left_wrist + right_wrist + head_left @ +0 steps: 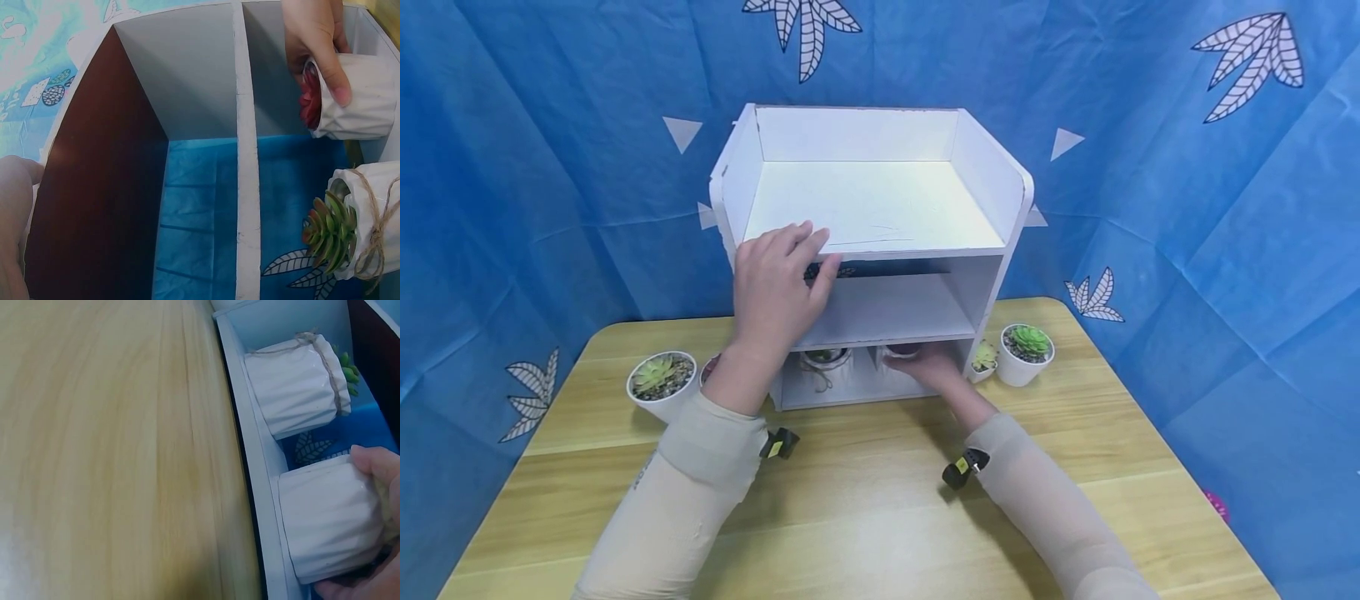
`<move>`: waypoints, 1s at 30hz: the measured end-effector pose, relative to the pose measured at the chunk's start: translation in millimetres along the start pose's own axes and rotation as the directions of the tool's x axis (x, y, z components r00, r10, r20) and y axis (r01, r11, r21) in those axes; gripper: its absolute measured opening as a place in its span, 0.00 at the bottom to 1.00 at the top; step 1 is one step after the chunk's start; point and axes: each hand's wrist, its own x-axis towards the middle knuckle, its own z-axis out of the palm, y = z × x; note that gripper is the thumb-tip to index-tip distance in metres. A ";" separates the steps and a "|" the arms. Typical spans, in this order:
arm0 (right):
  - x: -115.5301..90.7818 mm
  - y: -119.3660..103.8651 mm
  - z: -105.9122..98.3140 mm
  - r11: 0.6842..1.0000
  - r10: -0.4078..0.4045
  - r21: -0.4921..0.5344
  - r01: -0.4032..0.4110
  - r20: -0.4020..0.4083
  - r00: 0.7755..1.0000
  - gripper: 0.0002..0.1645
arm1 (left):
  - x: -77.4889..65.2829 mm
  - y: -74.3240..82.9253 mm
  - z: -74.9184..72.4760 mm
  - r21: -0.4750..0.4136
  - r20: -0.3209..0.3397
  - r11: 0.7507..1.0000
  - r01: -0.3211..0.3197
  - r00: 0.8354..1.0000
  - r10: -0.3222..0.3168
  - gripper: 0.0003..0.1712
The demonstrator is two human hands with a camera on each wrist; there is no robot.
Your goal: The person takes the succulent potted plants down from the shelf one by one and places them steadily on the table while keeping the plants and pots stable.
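Note:
A white wooden shelf unit stands on the table. My left hand rests on the front edge of its top board, fingers lying over the board and thumb along the edge. On the bottom level my right hand grips a white ribbed pot with a red succulent, thumb on one side near the rim. Beside it on that level sits another white pot, tied with twine and holding a green succulent. In the head view the middle board partly hides both pots.
Left of the unit stands a white potted succulent, with another partly hidden behind my left arm. A small potted succulent and a larger green one stand at the right. A blue patterned cloth hangs behind the wooden table.

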 end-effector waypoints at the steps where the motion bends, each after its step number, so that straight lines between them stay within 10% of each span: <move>1: -1.2 -0.5 -0.4 1.000 -0.006 -0.001 0.006 -0.004 1.000 0.41 | 0.0 0.0 -0.1 0.000 -0.001 1.000 0.000 1.000 0.000 0.27; 30: -23.9 1.7 -12.6 0.985 -0.022 -0.169 0.020 -0.008 1.000 0.60 | 0.5 0.8 -1.5 -0.001 0.004 1.000 0.002 1.000 -0.002 0.27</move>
